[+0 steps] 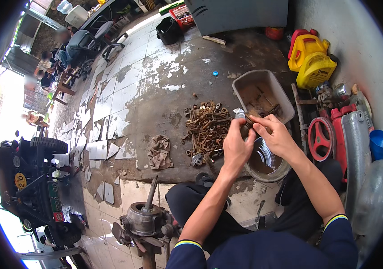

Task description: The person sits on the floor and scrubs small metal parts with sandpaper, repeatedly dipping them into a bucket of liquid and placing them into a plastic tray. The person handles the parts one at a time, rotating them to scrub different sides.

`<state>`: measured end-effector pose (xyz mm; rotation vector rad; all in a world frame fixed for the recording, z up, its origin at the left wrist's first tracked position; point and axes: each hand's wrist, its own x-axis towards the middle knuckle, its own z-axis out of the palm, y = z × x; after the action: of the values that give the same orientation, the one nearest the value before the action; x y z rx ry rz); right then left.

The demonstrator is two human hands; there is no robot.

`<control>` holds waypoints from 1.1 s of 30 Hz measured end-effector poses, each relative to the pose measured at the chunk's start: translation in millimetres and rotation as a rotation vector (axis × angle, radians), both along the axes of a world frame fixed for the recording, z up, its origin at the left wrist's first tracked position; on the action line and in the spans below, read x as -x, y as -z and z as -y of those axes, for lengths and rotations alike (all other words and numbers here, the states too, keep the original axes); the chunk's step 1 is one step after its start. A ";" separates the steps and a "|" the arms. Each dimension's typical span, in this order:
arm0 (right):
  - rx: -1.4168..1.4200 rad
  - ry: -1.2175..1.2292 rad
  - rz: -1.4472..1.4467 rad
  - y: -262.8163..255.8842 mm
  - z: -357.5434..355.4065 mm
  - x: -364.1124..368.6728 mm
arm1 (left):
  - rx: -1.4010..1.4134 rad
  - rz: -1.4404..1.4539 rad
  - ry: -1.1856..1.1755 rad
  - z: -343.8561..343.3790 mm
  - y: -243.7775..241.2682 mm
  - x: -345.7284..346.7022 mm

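Observation:
My left hand (pixel 240 143) and my right hand (pixel 270 132) meet over the near rim of a grey plastic tub (pixel 263 74), both closed around a small dark, rusty metal part (pixel 246 129). Its exact kind cannot be told. Brown residue and loose metal pieces lie inside the tub. Below my hands is a round basin (pixel 267 178) with brownish liquid. To the left of my left hand, a heap of rusty bolts and nuts (pixel 208 129) lies on the floor. A crumpled brown rag (pixel 159 152) is further left.
A metal housing with an upright shaft (pixel 144 218) stands at lower left. Yellow jugs (pixel 316 69), a red handwheel (pixel 321 138), a grey metal tank (pixel 358 144) and a blue funnel (pixel 381 144) line the right wall. Broken tiles (pixel 96 149) lie left. Several people and a vehicle (pixel 26 188) are beyond.

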<state>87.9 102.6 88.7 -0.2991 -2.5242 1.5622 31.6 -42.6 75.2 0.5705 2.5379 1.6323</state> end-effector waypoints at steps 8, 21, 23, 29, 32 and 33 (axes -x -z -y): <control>0.033 -0.018 -0.018 -7.3 2.0 -1.8 | 0.043 -0.021 0.040 3.1 -7.8 -7.0; -0.012 0.003 -0.052 -18.1 10.2 -5.6 | 0.054 -0.029 -0.025 6.0 -10.5 4.2; -0.042 0.013 -0.069 -17.3 5.1 -5.7 | 0.079 -0.085 0.072 1.8 -7.8 -10.0; 0.022 -0.025 -0.080 -19.1 4.3 -7.5 | 0.021 -0.067 0.000 3.6 -2.2 0.7; -0.039 -0.008 -0.078 -12.3 6.4 -9.6 | 0.076 -0.033 0.058 5.4 1.1 -0.1; -0.064 0.003 -0.089 -10.1 5.5 -10.2 | 0.026 0.006 0.063 2.6 3.6 5.2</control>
<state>98.1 97.1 98.8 -0.2205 -2.4982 1.4567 26.4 -45.2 71.6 0.6360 2.5062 1.5756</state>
